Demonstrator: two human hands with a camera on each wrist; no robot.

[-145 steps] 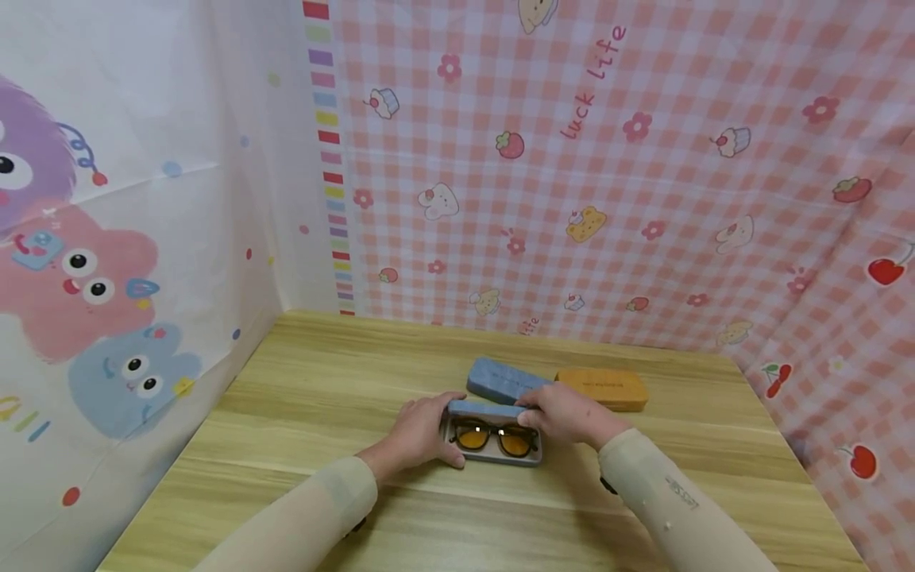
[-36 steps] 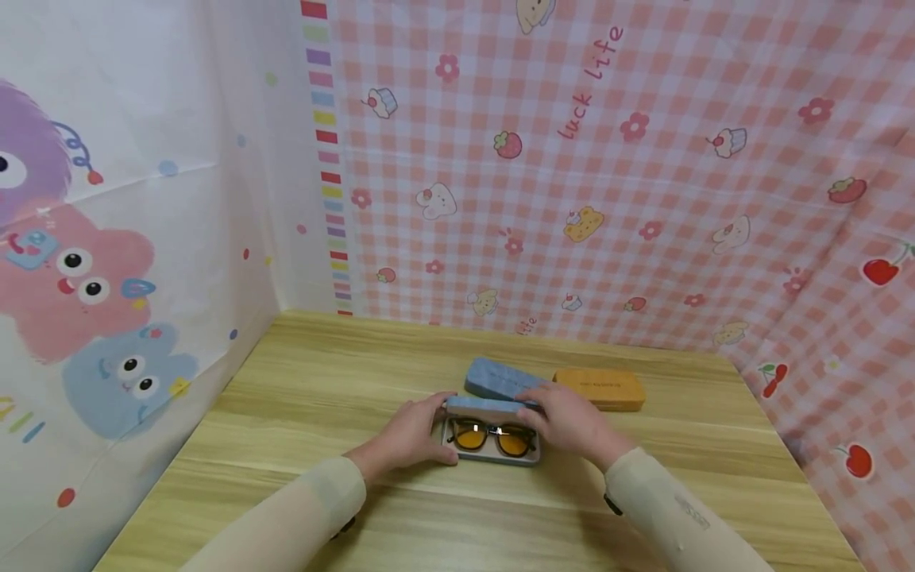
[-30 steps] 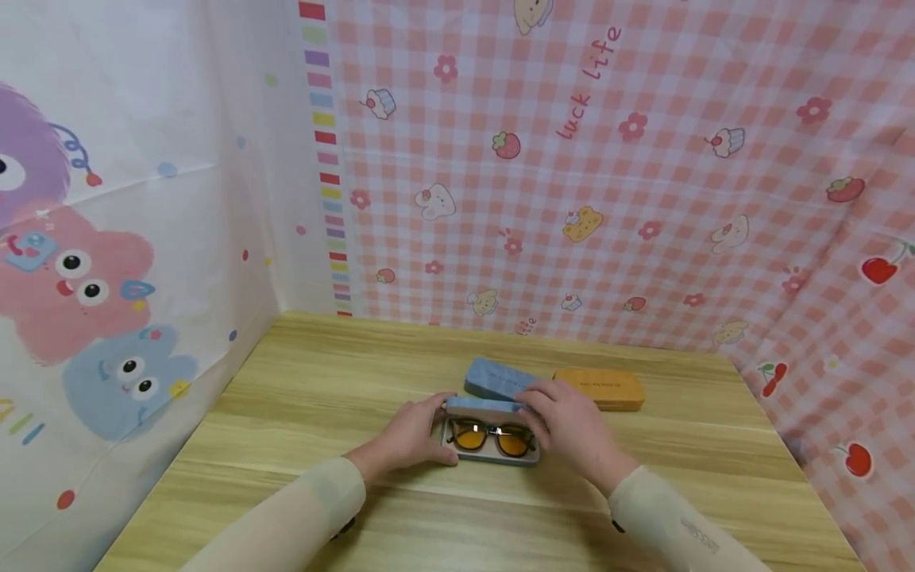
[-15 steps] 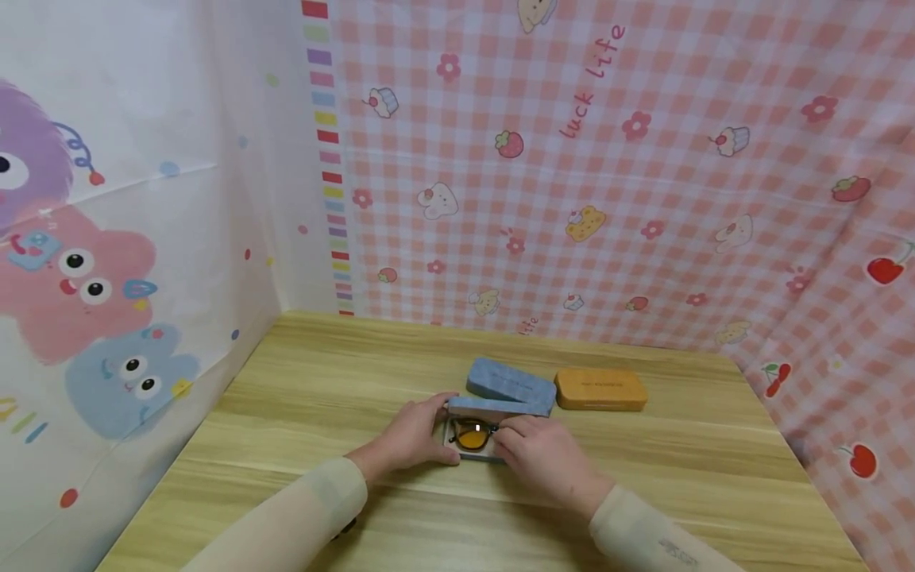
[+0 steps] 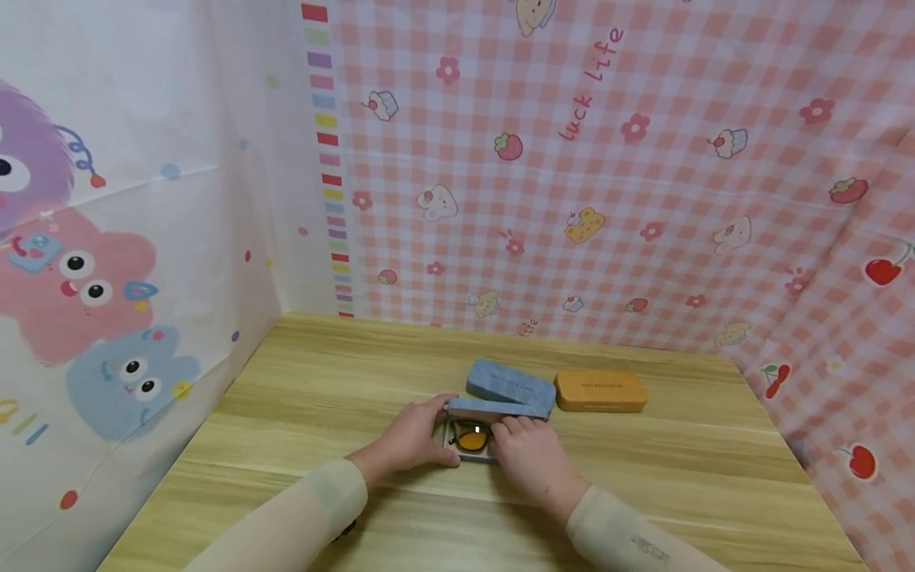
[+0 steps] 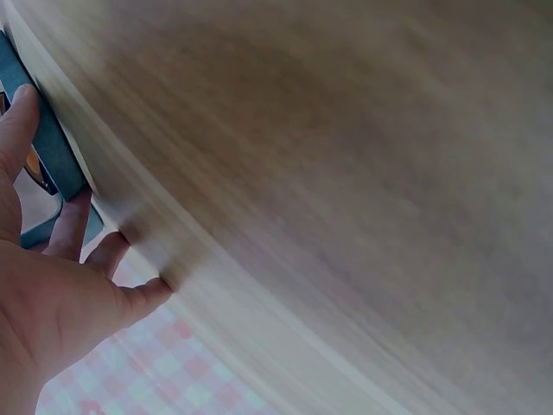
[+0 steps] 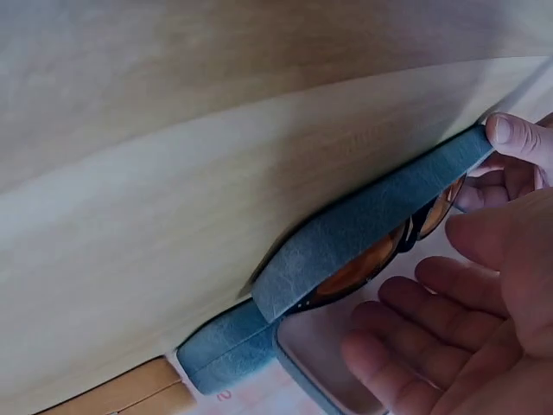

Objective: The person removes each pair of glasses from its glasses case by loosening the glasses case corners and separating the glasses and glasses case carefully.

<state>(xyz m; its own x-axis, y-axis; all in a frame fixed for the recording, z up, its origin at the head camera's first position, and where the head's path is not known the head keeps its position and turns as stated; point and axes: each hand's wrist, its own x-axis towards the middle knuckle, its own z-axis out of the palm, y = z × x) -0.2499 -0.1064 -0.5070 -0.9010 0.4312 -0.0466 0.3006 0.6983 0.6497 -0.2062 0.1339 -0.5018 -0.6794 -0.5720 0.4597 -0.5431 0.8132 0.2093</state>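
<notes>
A blue glasses case [image 5: 477,407] stands with its lid up on the table, its pale lining showing. Inside lie dark-framed glasses [image 5: 472,438] with orange lenses. My left hand [image 5: 415,435] grips the left end of the case; in the left wrist view its thumb [image 6: 22,121] lies along the front wall. Over the right half of the case is my right hand [image 5: 538,454], hiding the right lens from the head view. In the right wrist view its loosely bent fingers [image 7: 445,307] hover by the bridge of the glasses, with a gap between thumb and fingers.
A second blue glasses case [image 5: 507,378], closed, lies just behind the raised lid. To its right is a closed orange case [image 5: 600,389]. The wood-grain table [image 5: 343,357] meets a pink checked cloth [image 5: 529,199] at the back and a printed white cloth [image 5: 236,222] at left.
My right hand has left the right end of the raised lid and come forward and left over the glasses. My left hand stays at the left end of the case.
</notes>
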